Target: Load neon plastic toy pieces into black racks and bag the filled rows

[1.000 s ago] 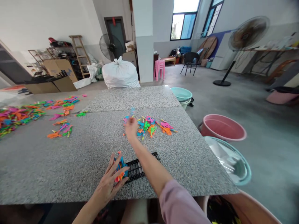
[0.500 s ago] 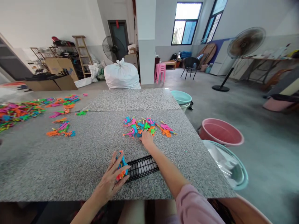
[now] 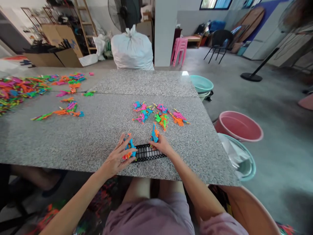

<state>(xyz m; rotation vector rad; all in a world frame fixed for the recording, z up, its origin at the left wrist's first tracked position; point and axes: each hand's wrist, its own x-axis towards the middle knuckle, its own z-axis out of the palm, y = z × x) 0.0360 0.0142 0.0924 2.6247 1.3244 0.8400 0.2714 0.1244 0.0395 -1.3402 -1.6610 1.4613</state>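
Note:
A long, narrow black plastic lattice tray lies on the granite table in front of me. At its left end, my left hand curls its fingers around several blue and orange plastic toys standing in the tray. My right hand pinches a blue plastic toy, which looks gun-shaped, just over the tray's far edge; an orange one shows beside it, partly hidden by the fingers. Beyond the hands lies a loose pile of similar pink, blue, green and orange toys.
A large heap of these toys covers the table's left side, with a few strays nearer. A white sack stands behind the table. Right of the table are a pink basin and green basins.
My right hand has come back from the pile to the tray with a blue toy in it. My left hand stays at the tray's left end. The view has tilted downward.

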